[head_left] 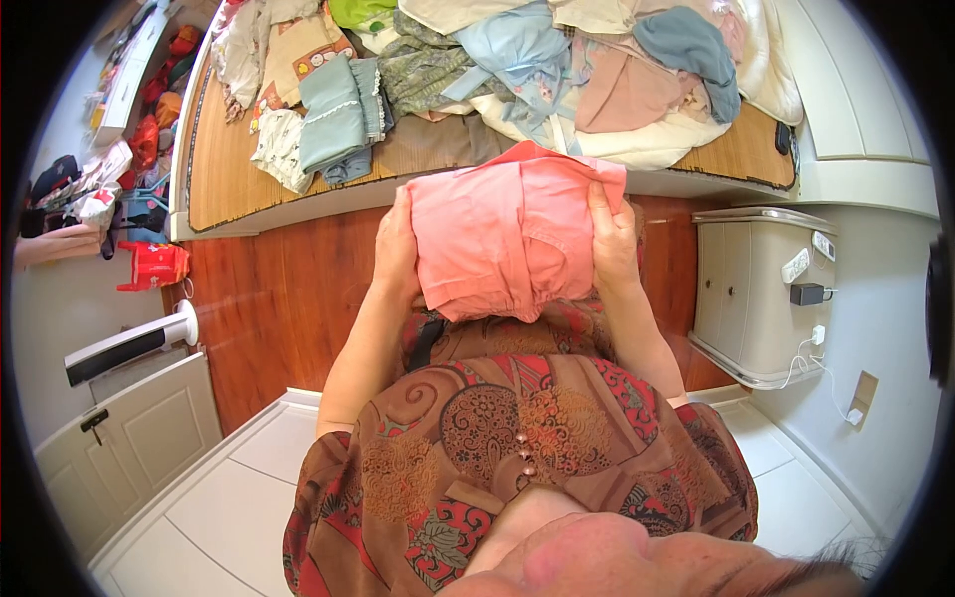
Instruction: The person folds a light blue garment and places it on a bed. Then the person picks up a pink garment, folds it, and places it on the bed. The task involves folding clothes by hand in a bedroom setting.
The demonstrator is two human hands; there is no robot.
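Note:
A pair of folded coral-pink pants (pixel 476 239), with a curved pocket seam showing, is stretched between my two hands in front of my body. My left hand (pixel 396 247) grips its left edge, the fingers mostly hidden behind the cloth. On the opposite edge my right hand (pixel 614 239) is closed, its thumb lying on the front. The pants hang in the air just short of the bed's near edge. Beyond them on the bed lies a folded grey-green garment with ruffled trim (pixel 333 114), beside a white patterned cloth (pixel 283 149).
Loose clothes heap across the bed (pixel 234 189), among them a light-blue garment (pixel 517 50) and a dusty-pink one (pixel 627 90). A cream bedside cabinet (pixel 736 298) with chargers and remotes stands right. A white tower fan (pixel 134 343) and a red bag (pixel 154 266) are left.

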